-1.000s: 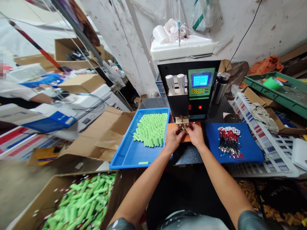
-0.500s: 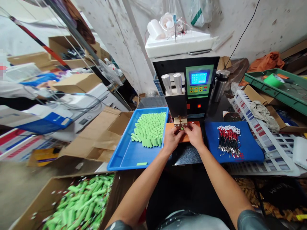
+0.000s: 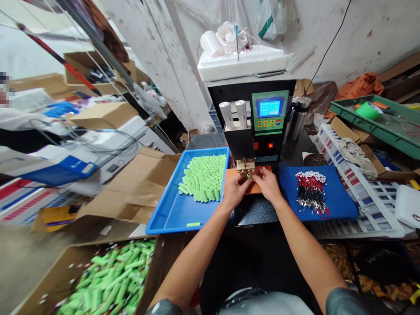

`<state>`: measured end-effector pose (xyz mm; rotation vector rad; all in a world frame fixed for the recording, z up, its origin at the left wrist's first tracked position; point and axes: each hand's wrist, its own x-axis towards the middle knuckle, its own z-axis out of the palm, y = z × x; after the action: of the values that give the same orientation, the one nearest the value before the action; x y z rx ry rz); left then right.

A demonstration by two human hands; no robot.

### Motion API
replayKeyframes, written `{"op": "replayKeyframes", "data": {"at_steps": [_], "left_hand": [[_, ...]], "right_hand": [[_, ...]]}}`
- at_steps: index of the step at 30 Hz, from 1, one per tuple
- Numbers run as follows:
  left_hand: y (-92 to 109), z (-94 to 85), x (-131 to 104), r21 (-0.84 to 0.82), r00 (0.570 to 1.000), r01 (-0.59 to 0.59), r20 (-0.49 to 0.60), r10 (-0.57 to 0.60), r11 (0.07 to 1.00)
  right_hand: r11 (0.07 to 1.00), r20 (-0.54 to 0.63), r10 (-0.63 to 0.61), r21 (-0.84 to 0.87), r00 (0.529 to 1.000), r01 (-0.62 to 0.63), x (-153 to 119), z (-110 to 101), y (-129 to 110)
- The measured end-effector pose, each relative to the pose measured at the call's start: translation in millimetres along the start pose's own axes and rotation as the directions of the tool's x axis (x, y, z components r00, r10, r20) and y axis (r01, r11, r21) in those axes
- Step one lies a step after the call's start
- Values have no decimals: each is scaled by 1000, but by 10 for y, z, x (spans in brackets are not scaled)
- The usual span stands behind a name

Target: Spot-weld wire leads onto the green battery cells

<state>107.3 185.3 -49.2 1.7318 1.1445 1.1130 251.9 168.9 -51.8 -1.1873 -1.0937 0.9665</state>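
My left hand (image 3: 235,189) is closed, its fingertips pinching a small green battery cell (image 3: 248,176) right under the electrodes of a black spot welder (image 3: 241,142). My right hand (image 3: 269,186) meets it from the other side, thumb and fingers pinched together at the cell. Whatever else those right fingers hold is hidden, though a tiny white piece shows just beyond them. Both hands rest over an orange board (image 3: 230,175) at the welder's foot. To the left, a blue tray (image 3: 167,214) carries rows of green battery cells (image 3: 204,177).
Red and black wire leads (image 3: 311,192) with white connectors lie on a blue mat (image 3: 344,205) to the right. A cardboard box (image 3: 49,280) full of green cells stands lower left. A steel flask (image 3: 299,118), white crate (image 3: 370,205) and green tray (image 3: 377,122) sit to the right.
The view has shifted slightly. Both hands stay at the welder's electrodes, with the green cell between the fingertips showing a little more.
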Motion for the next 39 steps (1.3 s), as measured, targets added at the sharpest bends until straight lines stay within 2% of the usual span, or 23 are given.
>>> {"op": "replayKeyframes", "data": {"at_steps": [4, 8, 13, 21, 26, 31, 35, 39], "left_hand": [[57, -8, -40, -56, 999, 39, 16, -38, 998], [248, -64, -110, -81, 997, 67, 31, -64, 994], [471, -133, -173, -121, 1000, 24, -9, -25, 992], [666, -174, -241, -69, 999, -38, -32, 36, 997], [662, -157, -262, -129, 1000, -20, 6, 21, 991], [566, -105, -343, -333, 994, 99, 82, -75, 938], [495, -72, -447, -332, 978, 177, 164, -128, 926], [456, -72, -482, -314, 963, 237, 203, -178, 919]], "right_hand": [[986, -1, 62, 158, 998, -61, -130, -70, -54], [956, -22, 167, 250, 986, -156, -356, -130, -98], [969, 31, 169, 179, 985, -171, -543, -133, -133], [980, 193, 150, 103, 970, -172, -566, -32, -199], [986, 242, 138, 59, 960, -156, -602, -7, -222], [980, 321, 155, 67, 934, -185, -687, -105, -232], [959, 396, 135, 180, 908, -221, -764, -213, -205], [899, 365, 189, 309, 912, -310, -777, -249, -192]]}}
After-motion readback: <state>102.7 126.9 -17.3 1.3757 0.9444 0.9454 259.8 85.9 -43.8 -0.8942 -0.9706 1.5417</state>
